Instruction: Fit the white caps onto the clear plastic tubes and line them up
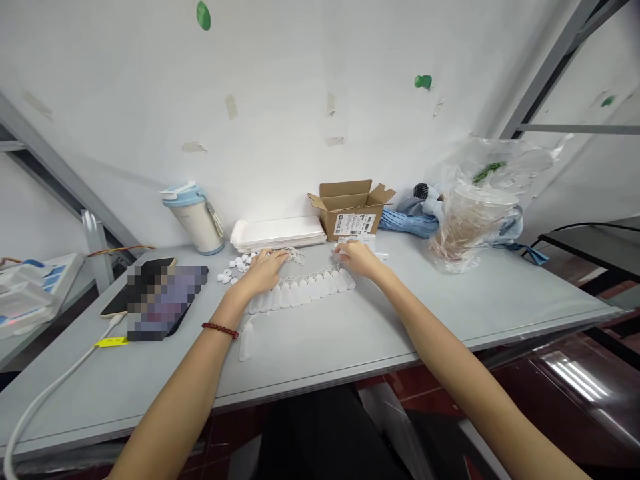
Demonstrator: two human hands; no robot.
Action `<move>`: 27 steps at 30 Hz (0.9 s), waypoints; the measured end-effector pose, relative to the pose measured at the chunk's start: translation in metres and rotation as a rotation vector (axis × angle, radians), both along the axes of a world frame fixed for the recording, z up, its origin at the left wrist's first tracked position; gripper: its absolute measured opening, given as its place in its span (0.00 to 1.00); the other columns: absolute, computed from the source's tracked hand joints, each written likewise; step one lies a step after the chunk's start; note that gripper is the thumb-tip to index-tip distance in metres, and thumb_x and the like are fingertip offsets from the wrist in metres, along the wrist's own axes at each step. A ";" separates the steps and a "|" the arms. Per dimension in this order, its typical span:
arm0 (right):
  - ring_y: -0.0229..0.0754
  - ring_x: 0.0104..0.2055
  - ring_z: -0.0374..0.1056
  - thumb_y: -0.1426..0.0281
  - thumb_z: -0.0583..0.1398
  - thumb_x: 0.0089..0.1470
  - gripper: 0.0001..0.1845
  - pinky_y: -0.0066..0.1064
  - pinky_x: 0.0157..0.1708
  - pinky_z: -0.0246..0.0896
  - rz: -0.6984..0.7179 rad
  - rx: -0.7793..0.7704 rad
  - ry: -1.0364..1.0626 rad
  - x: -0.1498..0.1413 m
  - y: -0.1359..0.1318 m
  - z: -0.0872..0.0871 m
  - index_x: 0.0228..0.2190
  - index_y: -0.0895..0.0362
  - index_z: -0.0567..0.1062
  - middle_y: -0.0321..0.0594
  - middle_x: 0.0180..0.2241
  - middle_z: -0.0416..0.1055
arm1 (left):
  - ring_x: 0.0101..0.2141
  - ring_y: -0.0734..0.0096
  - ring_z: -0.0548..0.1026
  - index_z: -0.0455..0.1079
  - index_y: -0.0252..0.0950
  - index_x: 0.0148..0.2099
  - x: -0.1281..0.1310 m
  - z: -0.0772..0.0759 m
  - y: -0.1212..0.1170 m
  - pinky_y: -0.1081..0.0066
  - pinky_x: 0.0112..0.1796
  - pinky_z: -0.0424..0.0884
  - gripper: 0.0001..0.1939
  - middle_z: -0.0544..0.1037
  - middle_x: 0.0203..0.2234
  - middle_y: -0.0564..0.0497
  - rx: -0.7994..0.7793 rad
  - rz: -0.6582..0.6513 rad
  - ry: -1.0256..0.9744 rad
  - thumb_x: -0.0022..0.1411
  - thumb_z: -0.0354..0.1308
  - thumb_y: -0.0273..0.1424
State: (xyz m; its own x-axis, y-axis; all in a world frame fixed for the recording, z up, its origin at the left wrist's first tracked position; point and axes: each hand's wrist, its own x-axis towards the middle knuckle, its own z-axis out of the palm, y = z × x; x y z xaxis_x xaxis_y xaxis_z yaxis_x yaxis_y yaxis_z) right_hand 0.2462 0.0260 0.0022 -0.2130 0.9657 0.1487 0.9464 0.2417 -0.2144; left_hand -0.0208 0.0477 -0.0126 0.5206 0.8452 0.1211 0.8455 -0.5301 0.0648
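Observation:
A row of translucent white tags or small sleeves [310,289] with thin strings lies across the grey table. Behind the row, my left hand [265,270] reaches palm down, its fingers stretched out over a loose bundle of white string [296,256]. Small white plastic pieces [242,262] are heaped to the left of that hand. At the row's right end my right hand [356,257] has its fingers curled together, close to some clear plastic pouches [367,241]; what they hold, if anything, is hidden. One separate translucent piece [245,342] lies nearer the front edge.
At the back stand a white-and-blue tumbler [197,220], a flat white stack [280,232] and an open cardboard box [350,210]. A plastic-bagged container [470,223] and blue cloth [410,221] are on the right. Two phones [167,303] and a white cable [65,380] lie left.

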 end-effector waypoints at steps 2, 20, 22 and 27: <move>0.44 0.44 0.66 0.78 0.52 0.54 0.14 0.30 0.41 0.55 0.026 0.062 0.079 0.001 0.000 0.002 0.41 0.58 0.74 0.48 0.42 0.71 | 0.54 0.53 0.61 0.60 0.41 0.60 0.000 0.001 -0.001 0.54 0.50 0.59 0.34 0.63 0.59 0.51 0.036 0.018 -0.042 0.51 0.44 0.17; 0.37 0.33 0.64 0.70 0.57 0.50 0.07 0.32 0.37 0.61 0.299 0.067 0.848 -0.047 -0.032 0.005 0.32 0.56 0.64 0.37 0.31 0.65 | 0.54 0.50 0.57 0.58 0.32 0.60 0.013 0.022 -0.032 0.52 0.53 0.58 0.27 0.62 0.58 0.44 0.234 0.024 -0.191 0.58 0.42 0.20; 0.37 0.34 0.64 0.70 0.57 0.50 0.07 0.33 0.38 0.61 0.286 0.076 0.867 -0.046 -0.031 0.007 0.32 0.56 0.64 0.37 0.31 0.65 | 0.54 0.50 0.56 0.56 0.31 0.62 0.011 0.023 -0.032 0.53 0.53 0.58 0.28 0.60 0.60 0.44 0.253 0.073 -0.206 0.58 0.42 0.20; 0.38 0.34 0.65 0.69 0.58 0.50 0.07 0.34 0.38 0.62 0.271 0.087 0.877 -0.047 -0.033 0.008 0.32 0.56 0.64 0.36 0.30 0.66 | 0.55 0.51 0.57 0.56 0.31 0.62 0.010 0.023 -0.029 0.52 0.53 0.59 0.27 0.61 0.59 0.43 0.233 0.057 -0.268 0.60 0.42 0.21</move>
State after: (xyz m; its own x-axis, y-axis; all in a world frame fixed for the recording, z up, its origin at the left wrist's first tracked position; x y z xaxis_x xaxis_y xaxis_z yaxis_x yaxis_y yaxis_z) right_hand 0.1992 -0.0068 0.0102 -0.2071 0.8769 0.4337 0.3619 0.4806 -0.7988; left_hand -0.0103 0.0188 0.0102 0.3969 0.8057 0.4397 0.8437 -0.5088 0.1708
